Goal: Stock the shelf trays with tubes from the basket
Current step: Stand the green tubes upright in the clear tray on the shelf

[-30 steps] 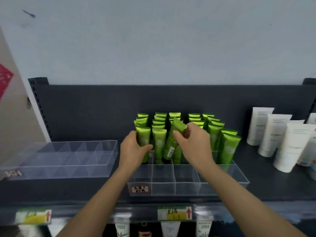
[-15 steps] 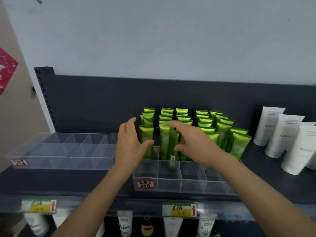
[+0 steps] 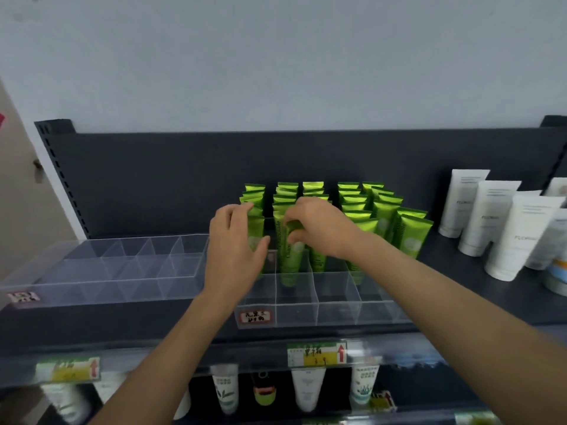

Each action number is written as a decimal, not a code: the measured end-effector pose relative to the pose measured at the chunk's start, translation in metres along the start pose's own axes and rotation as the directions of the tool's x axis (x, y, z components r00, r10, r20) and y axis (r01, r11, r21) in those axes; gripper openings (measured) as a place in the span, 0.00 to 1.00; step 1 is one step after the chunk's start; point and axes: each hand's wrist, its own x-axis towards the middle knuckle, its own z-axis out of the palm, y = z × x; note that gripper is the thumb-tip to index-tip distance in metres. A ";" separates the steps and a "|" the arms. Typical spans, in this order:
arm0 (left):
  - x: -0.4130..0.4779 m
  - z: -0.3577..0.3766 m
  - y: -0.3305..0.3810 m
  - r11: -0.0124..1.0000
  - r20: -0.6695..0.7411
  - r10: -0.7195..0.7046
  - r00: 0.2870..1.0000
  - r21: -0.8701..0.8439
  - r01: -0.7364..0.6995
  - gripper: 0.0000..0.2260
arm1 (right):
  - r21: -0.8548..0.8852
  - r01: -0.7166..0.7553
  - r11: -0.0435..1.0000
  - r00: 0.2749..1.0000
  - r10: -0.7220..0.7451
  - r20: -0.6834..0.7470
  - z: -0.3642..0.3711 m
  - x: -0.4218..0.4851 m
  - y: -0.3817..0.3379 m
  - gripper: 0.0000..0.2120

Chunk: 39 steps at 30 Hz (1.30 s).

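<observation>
Dark matte shelf [image 3: 460,289] surface is seen below a flat charcoal back panel [image 3: 184,179] and a pale plain wall [image 3: 276,56].

The right hand [image 3: 319,228] is curled over the crimped top of one glossy green tube [image 3: 291,262], which is pinched between fingers and thumb and stands nearly upright in the second column of a clear tray [image 3: 337,314]. The left hand [image 3: 234,246] is held apart from it, fingers fairly straight and thumb spread, and is laid against the foremost tube of the leftmost column.

Behind and to the right of the hands, the other green tubes [image 3: 383,213] are packed upright in rows towards the back edge of the shelf, their flat sealed ends uppermost. The front compartments of the tray, thin-walled and square, are left free along the shelf's front edge, and a handwritten label [image 3: 255,316] is fixed at the tray's front left corner.

A second clear tray [image 3: 122,289], likewise divided, is set just beside it towards the left end of the shelf. Smooth white tubes [image 3: 491,219] are stood cap down near the right end, well apart from the tray. A price strip [image 3: 316,354] is carried along the front lip, and more tubes [image 3: 308,391] are glimpsed, blurred, on the level below.
</observation>
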 end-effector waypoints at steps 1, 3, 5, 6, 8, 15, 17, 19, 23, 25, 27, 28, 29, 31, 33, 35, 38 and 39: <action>0.000 0.001 0.001 1.000 0.006 0.000 1.000 0.000 0.000 0.26 | 0.050 -0.023 0.998 1.000 0.023 0.002 0.002 -0.001 -0.001 0.16; -0.002 0.001 0.002 1.000 0.021 -0.009 1.000 -0.008 0.009 0.27 | 0.102 -0.055 0.993 0.998 0.056 -0.010 0.005 -0.004 -0.001 0.19; -0.004 0.002 0.005 1.000 0.030 0.000 1.000 -0.010 0.001 0.27 | 0.116 -0.070 0.991 0.997 0.074 -0.036 0.004 -0.011 0.002 0.23; -0.006 0.002 0.007 1.000 0.030 0.013 0.999 -0.013 -0.013 0.27 | 0.128 -0.077 0.989 0.995 0.085 -0.058 0.001 -0.017 0.004 0.24; -0.008 0.001 0.014 0.999 0.028 0.044 0.999 -0.022 -0.044 0.26 | 0.173 -0.102 0.980 0.984 0.125 -0.128 -0.006 -0.028 0.008 0.25; -0.027 0.023 0.077 0.944 0.006 0.312 0.950 -0.120 -0.309 0.19 | 0.312 -0.248 0.917 0.917 0.326 -0.228 -0.028 -0.116 0.039 0.23; -0.040 0.037 0.100 0.910 0.031 0.385 0.922 -0.176 -0.374 0.19 | 0.320 -0.309 0.896 0.890 0.391 -0.237 -0.028 -0.150 0.053 0.22; -0.056 0.052 0.121 0.873 0.066 0.449 0.891 -0.244 -0.422 0.18 | 0.340 -0.382 0.859 0.849 0.472 -0.238 -0.028 -0.185 0.064 0.21; -0.098 0.085 0.158 0.767 0.144 0.605 0.783 -0.371 -0.524 0.16 | 0.376 -0.534 0.757 0.752 0.629 -0.198 -0.017 -0.260 0.086 0.21; -0.123 0.104 0.176 0.720 0.188 0.654 0.732 -0.450 -0.528 0.15 | 0.391 -0.611 0.688 0.690 0.705 -0.164 -0.005 -0.298 0.096 0.19; -0.149 0.125 0.194 0.692 0.247 0.681 0.689 -0.526 -0.495 0.15 | 0.405 -0.685 0.606 0.620 0.776 -0.115 0.011 -0.336 0.105 0.19; -0.163 0.136 0.202 0.687 0.293 0.692 0.660 -0.551 -0.475 0.15 | 0.396 -0.721 0.569 0.590 0.803 -0.079 0.019 -0.354 0.108 0.18; -0.176 0.146 0.210 0.683 0.345 0.705 0.619 -0.567 -0.461 0.16 | 0.380 -0.752 0.539 0.567 0.823 -0.045 0.029 -0.372 0.111 0.18; -0.202 0.167 0.222 0.686 0.458 0.721 0.521 -0.579 -0.440 0.16 | 0.353 -0.809 0.470 0.509 0.861 0.020 0.050 -0.410 0.117 0.17; -0.226 0.187 0.227 0.732 0.598 0.681 0.422 -0.564 -0.383 0.17 | 0.318 -0.868 0.381 0.425 0.901 0.082 0.071 -0.447 0.120 0.17; -0.249 0.205 0.225 0.783 0.709 0.618 0.340 -0.521 -0.340 0.17 | 0.283 -0.919 0.275 0.329 0.930 0.165 0.092 -0.480 0.120 0.15; -0.276 0.226 0.220 0.836 0.803 0.539 0.253 -0.473 -0.279 0.15 | 0.195 -0.969 0.149 0.203 0.932 0.299 0.124 -0.530 0.120 0.12; -0.284 0.232 0.218 0.843 0.819 0.526 0.229 -0.464 -0.272 0.14 | 0.172 -0.979 0.112 0.165 0.928 0.333 0.135 -0.546 0.119 0.11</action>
